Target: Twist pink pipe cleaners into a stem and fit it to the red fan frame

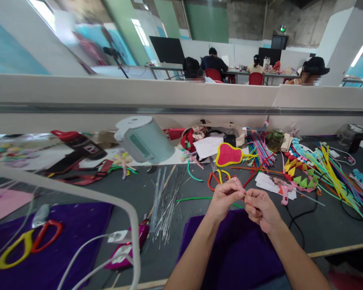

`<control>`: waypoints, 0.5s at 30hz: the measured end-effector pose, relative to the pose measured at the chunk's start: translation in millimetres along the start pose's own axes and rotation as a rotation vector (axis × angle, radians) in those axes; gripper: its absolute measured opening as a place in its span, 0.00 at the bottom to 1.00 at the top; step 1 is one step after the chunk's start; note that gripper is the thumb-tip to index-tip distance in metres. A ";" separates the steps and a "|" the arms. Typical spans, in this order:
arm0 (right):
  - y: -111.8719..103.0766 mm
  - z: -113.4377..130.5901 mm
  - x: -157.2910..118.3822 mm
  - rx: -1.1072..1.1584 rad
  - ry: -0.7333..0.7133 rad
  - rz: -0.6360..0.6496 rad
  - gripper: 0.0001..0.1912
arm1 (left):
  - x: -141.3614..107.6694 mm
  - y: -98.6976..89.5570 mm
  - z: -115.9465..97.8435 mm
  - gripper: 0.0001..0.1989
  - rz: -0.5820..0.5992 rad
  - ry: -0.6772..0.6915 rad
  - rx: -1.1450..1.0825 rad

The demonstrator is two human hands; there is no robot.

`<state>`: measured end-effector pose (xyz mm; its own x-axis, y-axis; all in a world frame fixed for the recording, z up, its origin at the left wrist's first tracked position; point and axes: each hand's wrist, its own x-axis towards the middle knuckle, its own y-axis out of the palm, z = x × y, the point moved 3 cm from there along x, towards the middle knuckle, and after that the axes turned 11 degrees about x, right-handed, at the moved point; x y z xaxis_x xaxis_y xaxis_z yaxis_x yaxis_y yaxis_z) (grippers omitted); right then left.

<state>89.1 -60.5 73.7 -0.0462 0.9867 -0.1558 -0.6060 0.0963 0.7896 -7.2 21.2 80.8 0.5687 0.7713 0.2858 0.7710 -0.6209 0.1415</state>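
My left hand [224, 198] pinches a small pink fuzzy piece [238, 183], which sticks up past its fingertips. My right hand [261, 207] has its thumb and fingers pressed together right against the left fingertips. What lies inside the right pinch is too small to make out. Both hands are above a purple cloth [238, 245] at the table's front. A red pipe cleaner [260, 170] runs up and right from behind the fingers; whether it touches them I cannot tell. Just beyond lie scissors with red and yellow handles [220, 177] and a pink-and-yellow pipe-cleaner shape [229, 155].
A pink glue gun [285, 195] with a black cord lies right of my hands. Bundled pipe cleaners [335, 173] spread farther right. Left are thin wires [169, 209], a pale kettle [147, 141], more scissors [45, 237] and a white metal frame [134, 229]. People sit beyond the partition [169, 94].
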 end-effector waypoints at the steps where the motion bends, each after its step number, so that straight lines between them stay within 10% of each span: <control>1: -0.5 -1.0 0.1 0.026 0.028 0.014 0.15 | 0.3 -0.1 -0.8 0.04 0.011 -0.015 -0.002; 9: -2.3 -4.9 3.1 0.065 0.146 0.107 0.15 | 3.8 -1.2 -6.2 0.07 0.037 -0.050 0.026; 15: -7.3 7.1 7.7 -0.563 -0.359 -0.159 0.11 | 7.0 -4.2 -0.7 0.07 -0.148 -0.113 0.032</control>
<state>98.8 -52.7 71.0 0.2846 0.9579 0.0384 -0.9086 0.2567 0.3296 -6.6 29.1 82.9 0.4755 0.8659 0.1551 0.8565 -0.4959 0.1433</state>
